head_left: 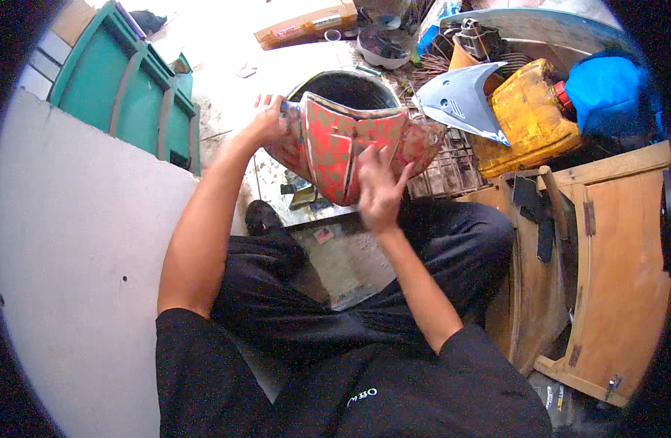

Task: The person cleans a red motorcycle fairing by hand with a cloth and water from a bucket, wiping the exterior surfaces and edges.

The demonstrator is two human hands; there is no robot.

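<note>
A curved motorcycle fairing panel [326, 164], red with patchy greenish-brown worn areas, is tilted up in front of me above my knees. My left hand [267, 123] is closed around its upper left end, fingers over the edge. My right hand [379, 193] lies against the right half of the panel's face. Its fingers are smeared by motion, the thumb standing apart; whether anything is under the fingers cannot be seen. Directly behind the panel stands a dark round bucket [328, 74], partly hidden by it.
To the right are a grey-blue plastic panel [463, 95], a dirty yellow jerrycan [533, 109] and a blue bundle [609, 95]. A wooden cabinet [624, 248] stands nearer. On the left are a pale wall panel [80, 219] and a green cabinet [94, 87]. A cardboard box [306, 28] lies far back.
</note>
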